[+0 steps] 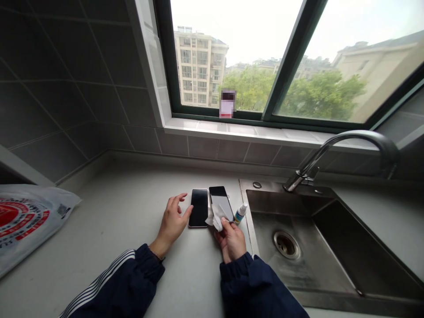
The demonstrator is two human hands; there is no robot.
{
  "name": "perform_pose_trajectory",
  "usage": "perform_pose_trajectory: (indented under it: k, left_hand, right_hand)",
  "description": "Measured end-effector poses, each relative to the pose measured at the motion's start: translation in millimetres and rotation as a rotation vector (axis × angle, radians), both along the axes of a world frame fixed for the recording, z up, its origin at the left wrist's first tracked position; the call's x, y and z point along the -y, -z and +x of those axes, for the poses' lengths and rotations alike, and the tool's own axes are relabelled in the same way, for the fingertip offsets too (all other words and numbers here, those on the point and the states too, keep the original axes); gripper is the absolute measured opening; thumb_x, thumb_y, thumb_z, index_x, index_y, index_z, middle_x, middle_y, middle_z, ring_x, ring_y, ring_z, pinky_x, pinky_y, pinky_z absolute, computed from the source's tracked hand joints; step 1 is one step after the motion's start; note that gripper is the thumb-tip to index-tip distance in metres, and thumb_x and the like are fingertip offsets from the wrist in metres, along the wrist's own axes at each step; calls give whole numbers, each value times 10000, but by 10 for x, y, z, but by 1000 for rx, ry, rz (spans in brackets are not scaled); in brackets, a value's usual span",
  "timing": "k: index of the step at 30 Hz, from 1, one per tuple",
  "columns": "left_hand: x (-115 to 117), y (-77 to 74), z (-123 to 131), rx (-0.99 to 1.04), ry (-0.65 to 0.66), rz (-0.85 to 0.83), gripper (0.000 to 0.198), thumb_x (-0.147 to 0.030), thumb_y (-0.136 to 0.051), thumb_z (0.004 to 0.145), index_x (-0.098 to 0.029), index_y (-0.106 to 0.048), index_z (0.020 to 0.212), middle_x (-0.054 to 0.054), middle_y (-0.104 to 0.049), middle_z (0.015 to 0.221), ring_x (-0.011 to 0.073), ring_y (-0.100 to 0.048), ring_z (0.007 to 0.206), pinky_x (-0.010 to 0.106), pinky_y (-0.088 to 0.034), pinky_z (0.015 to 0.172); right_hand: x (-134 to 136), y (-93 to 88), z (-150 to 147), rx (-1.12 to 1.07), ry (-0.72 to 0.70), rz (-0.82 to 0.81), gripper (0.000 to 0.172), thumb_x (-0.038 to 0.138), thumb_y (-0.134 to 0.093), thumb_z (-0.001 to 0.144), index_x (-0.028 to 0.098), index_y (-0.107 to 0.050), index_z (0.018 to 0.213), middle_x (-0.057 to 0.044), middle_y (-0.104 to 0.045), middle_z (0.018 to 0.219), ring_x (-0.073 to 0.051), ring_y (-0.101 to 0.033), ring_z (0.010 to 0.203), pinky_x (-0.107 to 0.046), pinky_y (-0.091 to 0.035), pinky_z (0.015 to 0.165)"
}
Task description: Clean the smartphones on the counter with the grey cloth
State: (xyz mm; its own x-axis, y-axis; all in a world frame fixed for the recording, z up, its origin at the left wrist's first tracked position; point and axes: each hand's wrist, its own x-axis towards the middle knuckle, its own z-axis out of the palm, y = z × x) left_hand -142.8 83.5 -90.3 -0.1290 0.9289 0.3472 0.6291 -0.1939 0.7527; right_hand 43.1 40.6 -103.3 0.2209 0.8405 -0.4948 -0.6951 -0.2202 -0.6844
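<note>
Two smartphones lie side by side on the counter. The left smartphone (198, 208) has a dark screen and a light frame. My left hand (172, 220) is beside its left edge, fingers apart, thumb at or very near the edge; I cannot tell if it touches. In my right hand (232, 240) is a crumpled white tissue (218, 216), pinched between thumb and fingers. The tissue covers the lower left part of the right smartphone (219, 194), whose screen reflects light. A small white-capped bottle (240, 213) with a blue and yellow label is just right of that phone.
A steel sink (265, 247) with a curved faucet (334, 141) is at the right. At the far left lies a white plastic bag (29, 221) with red print. Behind the counter (132, 190) are a tiled wall and a window; a blurred small item (227, 104) stands on the sill.
</note>
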Motion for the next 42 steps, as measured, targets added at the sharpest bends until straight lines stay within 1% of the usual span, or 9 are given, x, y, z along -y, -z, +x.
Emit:
perform_pose_trajectory:
  k: [3,7,13,18,24,28,33,38,42]
  left_hand:
    - [21,-16,10,6,55,-81,439,-425,-592,853,-274,-545,1262,50,-585,1181,95,-559,560,322,-534,650]
    - [42,-43,15,96,88,-155,437,-448,-577,855,-278,-545,1257,80,-542,1326,108,-642,581,293,-546,568]
    - [14,12,-19,236,154,-267,518,-467,-646,800,-253,-534,1259,127,-561,1311,106,-641,499,272,-542,478]
    - [12,67,-6,293,191,-295,596,-450,-702,761,-245,-506,1284,142,-562,1298,94,-626,487,276,-543,497]
    - [82,18,60,158,240,-198,812,-452,-787,671,-284,-459,1395,151,-501,1385,94,-595,529,338,-564,621]
    - [89,25,69,216,240,-193,872,-401,-813,638,-268,-440,1414,161,-507,1414,200,-687,774,369,-557,759]
    - [72,43,82,283,211,-199,858,-361,-820,620,-279,-453,1391,132,-574,1363,287,-660,1057,396,-516,890]
    - [70,51,112,200,153,-175,867,-372,-821,611,-280,-455,1392,126,-592,1330,286,-654,1046,399,-504,887]
    - [45,85,107,216,104,-192,860,-370,-812,620,-287,-449,1395,86,-647,1181,249,-672,933,356,-518,799]
  right_hand:
    - [-2,6,3,-9,-15,-17,333,312,-887,571,181,-662,779,-24,-729,728,-166,-662,646,-256,-534,554]
    - [19,31,26,-33,-73,-37,299,269,-884,583,176,-647,741,-27,-721,703,-181,-669,643,-287,-544,590]
    - [71,108,91,-102,-159,-59,238,246,-847,654,195,-644,766,-47,-727,724,-189,-682,633,-297,-546,570]
    - [131,153,181,-130,-204,-71,262,209,-842,657,187,-629,807,-57,-739,792,-179,-697,654,-284,-560,592]
    - [284,143,275,-127,-281,-64,414,213,-871,618,200,-668,979,-23,-733,781,-142,-669,607,-271,-564,593]
    - [352,132,329,-104,-329,-46,419,231,-840,662,210,-690,1053,-24,-735,803,-145,-676,634,-278,-563,615]
    - [379,95,310,-77,-382,-29,392,243,-821,684,205,-706,1057,-36,-737,801,-155,-683,645,-273,-547,597]
    - [405,46,227,-59,-415,10,370,291,-834,675,188,-708,1008,-54,-738,780,-169,-678,635,-258,-518,552]
    - [422,6,174,-60,-421,54,403,340,-855,656,174,-709,993,-77,-745,839,-175,-673,631,-256,-502,536]
